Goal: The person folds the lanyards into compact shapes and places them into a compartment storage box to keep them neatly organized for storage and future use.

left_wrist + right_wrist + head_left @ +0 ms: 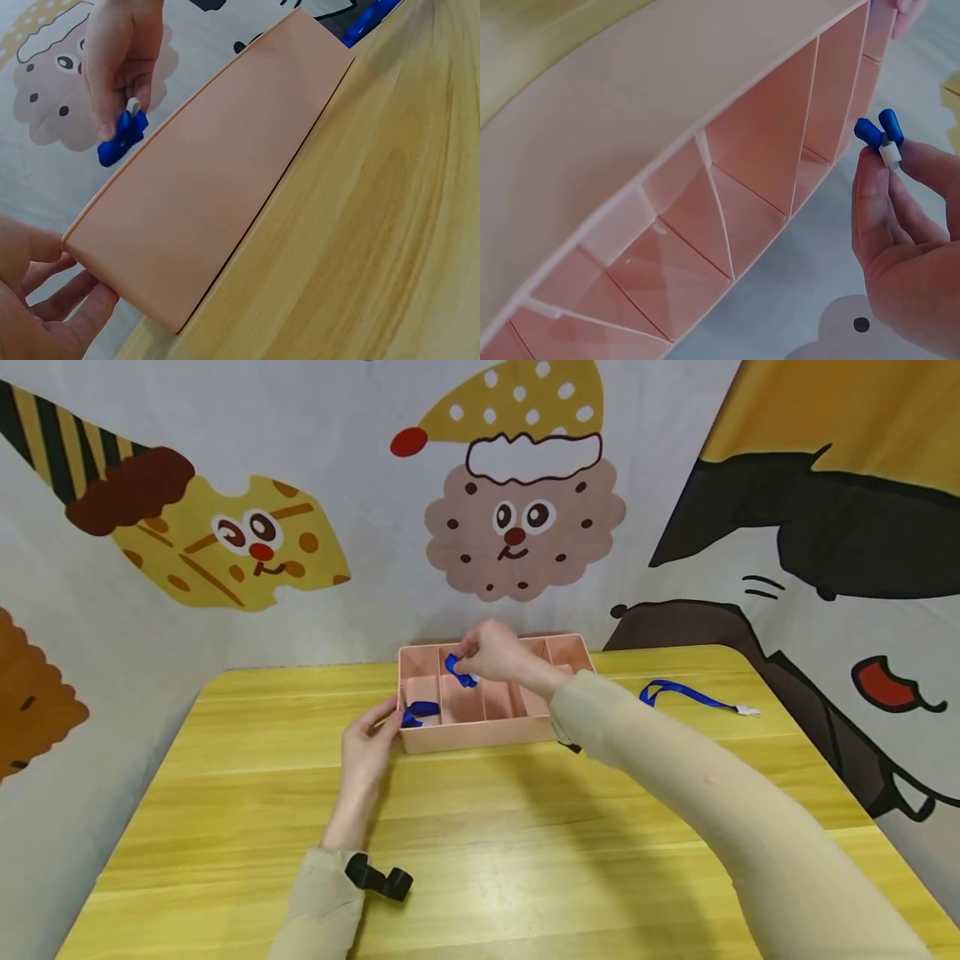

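Note:
A pale pink divided box [480, 735] stands at the back of the table. My left hand [367, 747] touches its left end, fingers against the outer wall near the corner; in the left wrist view that hand [45, 300] shows beside the same end. My right hand [491, 652] pinches a folded blue lanyard [459, 672] over the second compartment from the left. In the right wrist view, two blue loops of the lanyard [868, 133] and a white clip [890, 155] stick out past the fingertips. Another blue lanyard [422, 708] lies in the leftmost compartment.
One more blue strap [690, 695] with a white buckle [747, 711] lies on the table right of the box. The wood-grain table [480, 860] reaches back to a cartoon-printed cloth [375, 635]. My right sleeve [675, 777] crosses the box's right part.

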Tool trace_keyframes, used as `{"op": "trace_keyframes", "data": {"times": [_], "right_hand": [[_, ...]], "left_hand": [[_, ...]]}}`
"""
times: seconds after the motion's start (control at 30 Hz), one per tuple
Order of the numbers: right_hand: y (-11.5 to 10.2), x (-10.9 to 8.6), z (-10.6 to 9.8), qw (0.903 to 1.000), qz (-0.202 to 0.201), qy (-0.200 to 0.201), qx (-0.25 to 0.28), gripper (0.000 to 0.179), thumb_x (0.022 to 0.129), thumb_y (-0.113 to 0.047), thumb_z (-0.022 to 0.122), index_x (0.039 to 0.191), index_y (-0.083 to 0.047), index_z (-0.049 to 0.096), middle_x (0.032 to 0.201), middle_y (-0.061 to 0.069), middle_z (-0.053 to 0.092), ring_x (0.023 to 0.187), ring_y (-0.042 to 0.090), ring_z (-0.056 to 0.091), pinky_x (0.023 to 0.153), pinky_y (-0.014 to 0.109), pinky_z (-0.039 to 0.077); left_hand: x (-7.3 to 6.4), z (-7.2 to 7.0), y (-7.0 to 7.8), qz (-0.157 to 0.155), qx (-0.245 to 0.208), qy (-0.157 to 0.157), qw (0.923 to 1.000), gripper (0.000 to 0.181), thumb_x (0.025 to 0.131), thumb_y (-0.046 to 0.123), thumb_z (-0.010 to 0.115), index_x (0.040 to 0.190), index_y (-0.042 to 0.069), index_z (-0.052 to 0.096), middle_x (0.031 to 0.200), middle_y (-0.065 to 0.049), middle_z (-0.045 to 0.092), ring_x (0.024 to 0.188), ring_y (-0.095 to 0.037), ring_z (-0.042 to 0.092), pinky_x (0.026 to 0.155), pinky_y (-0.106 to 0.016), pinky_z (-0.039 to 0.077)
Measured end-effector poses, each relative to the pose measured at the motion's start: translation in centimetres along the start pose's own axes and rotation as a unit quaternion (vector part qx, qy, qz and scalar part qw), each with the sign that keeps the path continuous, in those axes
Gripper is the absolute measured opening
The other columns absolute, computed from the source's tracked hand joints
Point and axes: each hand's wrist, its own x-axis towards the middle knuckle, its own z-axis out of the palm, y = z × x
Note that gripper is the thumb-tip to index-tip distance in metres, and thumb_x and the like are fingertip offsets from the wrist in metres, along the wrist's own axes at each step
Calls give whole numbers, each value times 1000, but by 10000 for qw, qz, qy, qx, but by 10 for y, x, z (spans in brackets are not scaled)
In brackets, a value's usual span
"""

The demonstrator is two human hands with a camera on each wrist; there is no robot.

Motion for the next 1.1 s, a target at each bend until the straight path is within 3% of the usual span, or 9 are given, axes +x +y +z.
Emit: {"op": "trace_keyframes", "data": {"times": [0.27,0.57,0.83,1.1], "right_hand": [[-9,5,1,9981,-73,-545,-289,22,95,-13,76,116,-4,77,105,12,81,87,18,75,74,23,57],[-13,7,8,9964,40,-722,-438,16,95,-12,75,110,-6,78,93,11,80,72,13,70,64,20,53],[-13,10,14,9914,178,-907,-930,15,95,-15,77,110,-9,77,97,8,79,74,11,66,70,23,52],[-17,13,16,9870,302,-1054,-1173,15,95,-16,78,108,-10,75,100,7,79,78,12,68,77,26,54]], "left_hand": [[0,-2,0,-43,104,-2,9999,38,105,11,62,142,1,63,149,-22,61,101,1,64,78,-7,55],[-1,-1,0,-28,-17,21,10000,37,105,10,63,140,-1,64,148,-25,62,99,0,65,78,-8,55],[-2,0,0,-44,-70,40,10000,37,104,8,63,140,-2,64,148,-25,62,105,-7,67,79,-9,56],[0,0,1,5,-57,109,9999,37,104,10,64,139,-2,65,146,-27,63,97,-2,66,77,-9,55]]}}
